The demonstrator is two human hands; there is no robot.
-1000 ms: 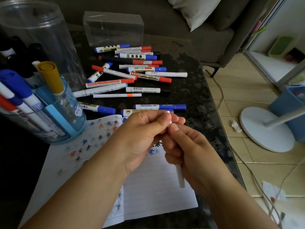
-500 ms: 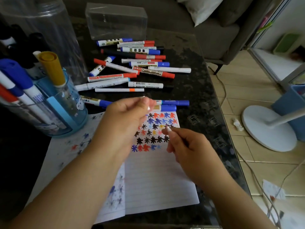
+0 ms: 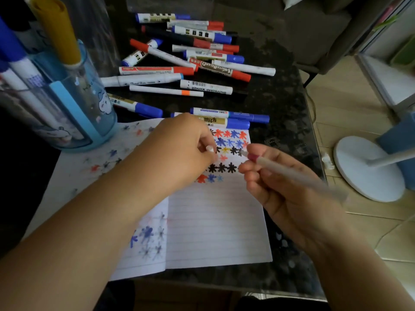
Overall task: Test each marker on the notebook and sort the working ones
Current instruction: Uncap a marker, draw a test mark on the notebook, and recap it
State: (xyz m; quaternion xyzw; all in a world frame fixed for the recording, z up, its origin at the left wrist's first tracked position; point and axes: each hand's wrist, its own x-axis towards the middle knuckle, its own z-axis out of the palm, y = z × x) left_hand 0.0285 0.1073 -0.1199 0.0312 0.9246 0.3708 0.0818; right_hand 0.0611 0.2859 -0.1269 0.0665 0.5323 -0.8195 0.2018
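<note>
Markers first: the slim white marker (image 3: 298, 176) in the right hand (image 3: 280, 187) is now uncapped and turned, its dark reddish tip pointing up-left over the notebook (image 3: 215, 221), just at the right end of the star rows; half a second ago its tip sat lower among the stars, and a second ago both hands were joined at its cap. The barrel is blurred, slanting down to the right past the knuckles. Right thumb and curled fingers pinch it near the tip.

The left hand (image 3: 179, 151) has come down from above the page and now lies on the upper part of the notebook, fingers curled round a small white cap (image 3: 210, 148) held between thumb and forefinger.

The notebook lies open on the dark table (image 3: 280, 104), its right page carrying rows of red, blue, black and one yellow star (image 3: 225, 149); the left page shows fainter blots.

Beyond it a loose pile of markers (image 3: 190, 57) lies on the table, capped in red, blue and black. At the left a blue holder (image 3: 74, 108) stands with markers upright in it, touching the notebook's corner.
</note>
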